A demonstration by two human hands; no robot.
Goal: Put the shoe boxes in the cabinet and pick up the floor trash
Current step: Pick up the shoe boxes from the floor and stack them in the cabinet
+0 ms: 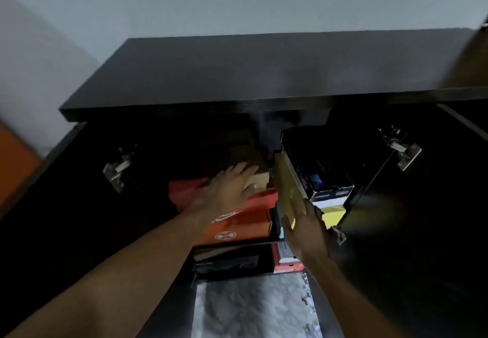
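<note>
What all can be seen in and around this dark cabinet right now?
cabinet: one, black, doors open, against a pale wall
hinges: metal, at least three, on the open doors
orange shoe box: one, left compartment, under the left hand
tan box: one, left compartment, behind the orange one
black box: one, right compartment, sticking out at a tilt
yellow box: one, standing on edge beside the black box
boxes on the lower shelf: black and red, number unclear
floor: marbled grey-white
left hand: flat on the boxes
right hand: fingers around the yellow box
</note>
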